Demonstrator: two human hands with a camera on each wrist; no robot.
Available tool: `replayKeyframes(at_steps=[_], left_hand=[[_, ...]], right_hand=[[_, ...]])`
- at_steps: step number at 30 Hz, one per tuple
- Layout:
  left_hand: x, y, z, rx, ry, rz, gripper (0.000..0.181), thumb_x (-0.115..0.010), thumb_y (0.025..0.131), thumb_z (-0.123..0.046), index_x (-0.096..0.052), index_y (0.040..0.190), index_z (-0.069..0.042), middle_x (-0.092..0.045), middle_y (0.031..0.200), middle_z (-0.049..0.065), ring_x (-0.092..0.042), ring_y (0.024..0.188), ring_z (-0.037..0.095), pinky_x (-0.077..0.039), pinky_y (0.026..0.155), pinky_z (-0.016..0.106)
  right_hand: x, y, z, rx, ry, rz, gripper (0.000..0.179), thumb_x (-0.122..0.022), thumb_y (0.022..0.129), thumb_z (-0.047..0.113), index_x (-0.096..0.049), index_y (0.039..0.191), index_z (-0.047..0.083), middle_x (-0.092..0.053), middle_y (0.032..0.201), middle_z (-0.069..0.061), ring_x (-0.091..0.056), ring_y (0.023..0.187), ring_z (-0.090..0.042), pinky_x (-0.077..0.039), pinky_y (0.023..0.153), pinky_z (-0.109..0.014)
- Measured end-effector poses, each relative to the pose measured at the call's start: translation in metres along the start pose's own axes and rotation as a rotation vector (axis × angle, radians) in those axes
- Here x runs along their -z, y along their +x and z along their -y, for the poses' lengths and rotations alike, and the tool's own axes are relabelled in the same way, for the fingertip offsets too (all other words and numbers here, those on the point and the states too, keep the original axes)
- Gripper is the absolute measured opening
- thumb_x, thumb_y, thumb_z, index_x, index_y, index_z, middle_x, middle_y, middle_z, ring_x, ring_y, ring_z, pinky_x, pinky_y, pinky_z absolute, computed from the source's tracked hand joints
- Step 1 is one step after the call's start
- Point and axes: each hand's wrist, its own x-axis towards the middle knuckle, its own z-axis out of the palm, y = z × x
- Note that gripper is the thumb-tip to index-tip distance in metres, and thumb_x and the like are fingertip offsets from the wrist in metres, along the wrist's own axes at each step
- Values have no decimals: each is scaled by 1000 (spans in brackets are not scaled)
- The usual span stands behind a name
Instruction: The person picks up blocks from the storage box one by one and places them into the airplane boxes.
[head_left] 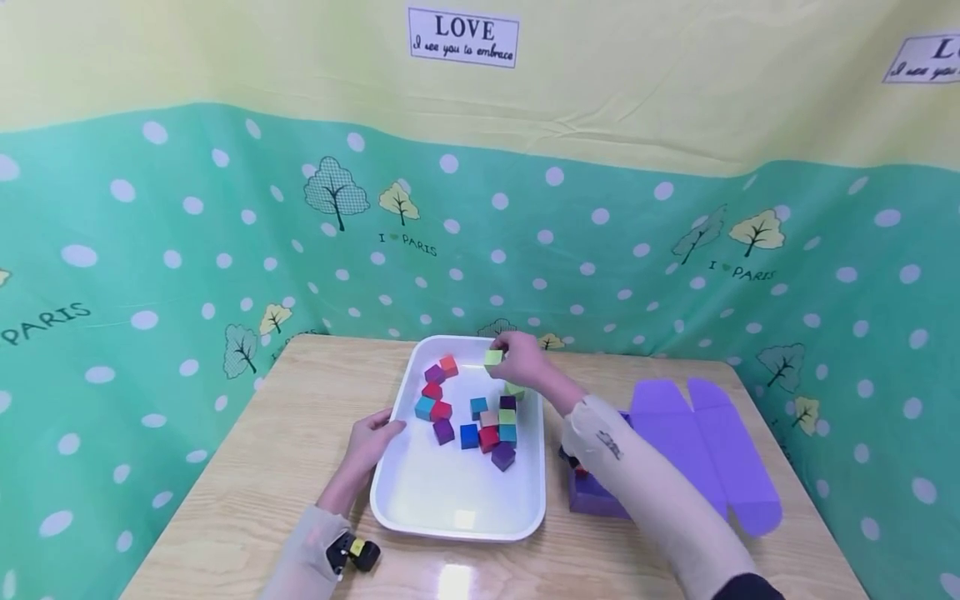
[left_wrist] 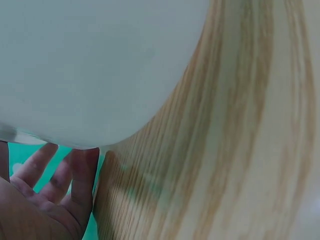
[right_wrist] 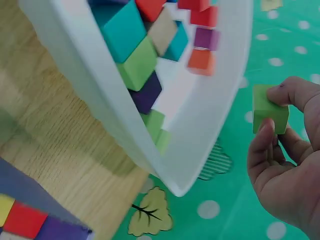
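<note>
A white tray (head_left: pixel 457 508) lies on the table with several coloured cubes in its far and middle parts. My left hand (head_left: pixel 367 442) holds the tray's left side, thumb over the rim; in the left wrist view its fingers (left_wrist: pixel 60 180) reach up along the tray's outside. Above the far right of the tray, my right hand (head_left: pixel 522 360) pinches a light green cube (right_wrist: pixel 270 109) between thumb and fingertips. Below that hand, another light green cube (head_left: pixel 514 390) lies by the tray's right wall, partly hidden. Reds, blues and purples, such as a purple cube (head_left: pixel 503 455), lie nearby.
Right of the tray stands an open purple box (head_left: pixel 596 500), its lid (head_left: pixel 690 442) folded out to the right. My right forearm covers part of it. Coloured cubes show inside the box in the right wrist view. A patterned curtain (head_left: pixel 465 250) hangs behind the wooden table (head_left: pixel 247 492).
</note>
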Motion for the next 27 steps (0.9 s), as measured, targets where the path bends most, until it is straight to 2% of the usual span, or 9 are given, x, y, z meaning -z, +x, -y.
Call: replayKeyframes(at_steps=[4, 8, 14, 19, 27], left_hand=[[-3, 0, -3, -12, -3, -2, 50, -66, 87, -17, -56, 131, 6, -63, 116, 27, -66, 94, 30, -58, 77, 36], [-6, 1, -4, 5, 1, 6, 51, -66, 88, -19, -55, 132, 4, -61, 120, 27, -65, 98, 32, -58, 80, 37], [-8, 1, -2, 26, 16, 17, 54, -66, 88, -22, -53, 135, 2, -59, 124, 27, -64, 101, 31, -57, 82, 36], [-1, 0, 0, 24, 21, 0, 54, -66, 89, -20, -51, 135, 4, -58, 125, 29, -64, 101, 32, -57, 81, 36], [1, 0, 0, 32, 23, 21, 55, -65, 91, -22, -50, 137, 4, -57, 126, 29, -63, 102, 31, -57, 82, 35]], right_hand=[[22, -26, -1, 44, 48, 1, 35, -79, 75, 9, -66, 108, 7, -61, 97, -4, -58, 83, -21, -55, 64, -28], [40, -53, -8, 45, 109, -20, 36, -77, 75, 6, -62, 108, 6, -59, 96, -6, -56, 80, -21, -54, 63, -29], [54, -87, -26, 43, 182, -42, 34, -74, 74, 0, -58, 104, 4, -56, 85, -10, -52, 71, -21, -48, 56, -30], [59, -105, -40, 89, 207, -47, 33, -71, 74, -1, -59, 104, 4, -56, 84, -9, -52, 68, -21, -48, 54, -28], [71, -127, -53, 92, 258, -61, 30, -70, 73, -4, -60, 101, 2, -53, 76, -8, -49, 67, -21, -44, 51, -25]])
